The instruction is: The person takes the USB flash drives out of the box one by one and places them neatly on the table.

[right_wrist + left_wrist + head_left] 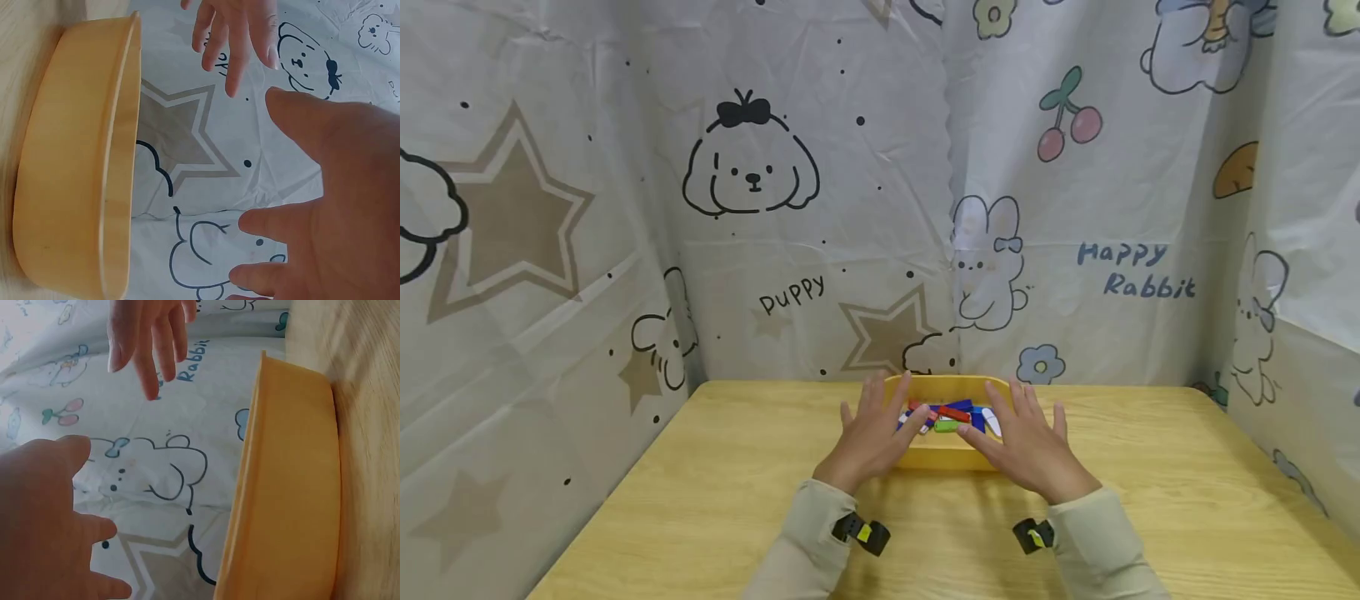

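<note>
In the head view a yellow bin [951, 459] holds several small pieces, among them a red one [953, 413], a light green one [946, 426] and blue and white ones. My left hand [872, 437] is over the bin's left side and my right hand [1033, 442] over its right side, fingers spread and holding nothing. Both wrist views show the hands above the rim, apart from the bin's wall [287, 481], [69, 156] as far as these show. The bin's contents are hidden in the wrist views.
A light wooden table [700, 500] lies under the bin. Behind it and on both sides hangs a white curtain [850, 208] with printed animals and stars. Each wrist wears a small black device, one at the left [862, 533] and one at the right [1033, 536].
</note>
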Motion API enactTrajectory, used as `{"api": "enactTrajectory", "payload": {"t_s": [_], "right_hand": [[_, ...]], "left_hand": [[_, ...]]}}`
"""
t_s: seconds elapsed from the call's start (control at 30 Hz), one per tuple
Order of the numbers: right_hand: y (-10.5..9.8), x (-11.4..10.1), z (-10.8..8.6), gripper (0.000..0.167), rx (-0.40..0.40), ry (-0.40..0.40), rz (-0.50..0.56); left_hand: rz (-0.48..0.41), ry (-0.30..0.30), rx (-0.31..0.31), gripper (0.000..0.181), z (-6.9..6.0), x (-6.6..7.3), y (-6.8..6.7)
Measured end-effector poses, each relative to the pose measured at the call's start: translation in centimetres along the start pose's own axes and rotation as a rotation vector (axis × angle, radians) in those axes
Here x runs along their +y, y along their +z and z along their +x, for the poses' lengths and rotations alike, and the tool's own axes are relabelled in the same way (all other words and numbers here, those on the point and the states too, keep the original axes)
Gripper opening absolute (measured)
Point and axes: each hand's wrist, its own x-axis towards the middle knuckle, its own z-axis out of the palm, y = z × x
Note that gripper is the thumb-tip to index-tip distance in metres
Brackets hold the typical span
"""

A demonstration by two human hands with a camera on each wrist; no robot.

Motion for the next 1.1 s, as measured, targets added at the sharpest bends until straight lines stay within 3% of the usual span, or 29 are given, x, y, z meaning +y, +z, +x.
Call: {"api": "enactTrajectory", "payload": {"t_s": [0.27, 0.47, 0.8, 0.93, 1.1], "right_hand": [[0.6, 0.6, 0.6, 0.088, 0.03, -0.004, 0.03], [1.4, 1.0, 0.9, 0.087, 0.018, 0.016, 0.045], [2.6, 2.2, 2.1, 0.078, 0.038, 0.046, 0.071], [3.8, 3.6, 2.7, 0.077, 0.064, 0.044, 0.103], [5.1, 5.4, 3.3, 0.081, 0.086, 0.035, 0.183]], "left_hand": [[-0.176, -0.021, 0.058, 0.072, 1.2, -2.5, 1.3], [-0.289, -0.106, 0.045, 0.077, 1.8, -4.0, 2.5], [-0.501, -0.14, 0.111, 0.08, 3.2, -6.1, 4.9], [-0.563, -0.141, 0.155, 0.078, 3.3, -6.7, 5.7], [-0.592, -0.084, 0.203, 0.077, 3.3, -7.3, 6.6]]}}
